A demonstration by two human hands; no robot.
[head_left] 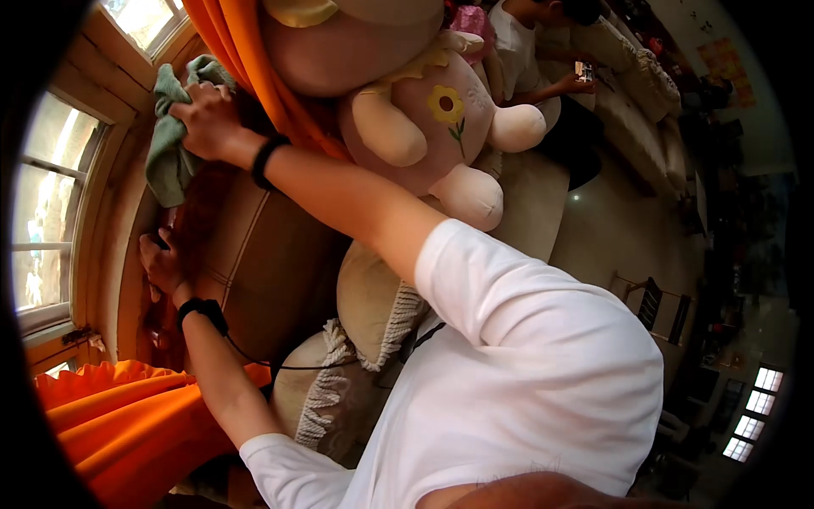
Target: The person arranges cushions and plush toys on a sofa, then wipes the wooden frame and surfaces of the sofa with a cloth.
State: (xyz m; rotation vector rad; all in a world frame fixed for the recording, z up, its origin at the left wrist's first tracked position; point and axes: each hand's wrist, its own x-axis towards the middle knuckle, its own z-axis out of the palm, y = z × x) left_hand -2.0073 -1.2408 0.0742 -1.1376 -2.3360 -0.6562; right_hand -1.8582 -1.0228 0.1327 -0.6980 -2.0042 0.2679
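My right hand (210,123), with a black band on its wrist, is closed over a crumpled green cloth (168,140). The cloth lies against the wood beside the window, and part of it hangs down below my fingers. Lower in view, my left hand (164,261) has its fingers curled on the reddish-brown wooden sofa frame (188,208). A dark device (203,316) with a thin cable is strapped to my left wrist. The brown sofa back (263,242) stretches out beside both hands.
An orange curtain (254,68) hangs beside my right forearm; another orange curtain (136,416) is below my left arm. A big plush toy (415,110) and tasselled cushions (369,297) sit on the sofa. Windows (51,204) line the left. Another person (517,51) sits beyond, holding a phone.
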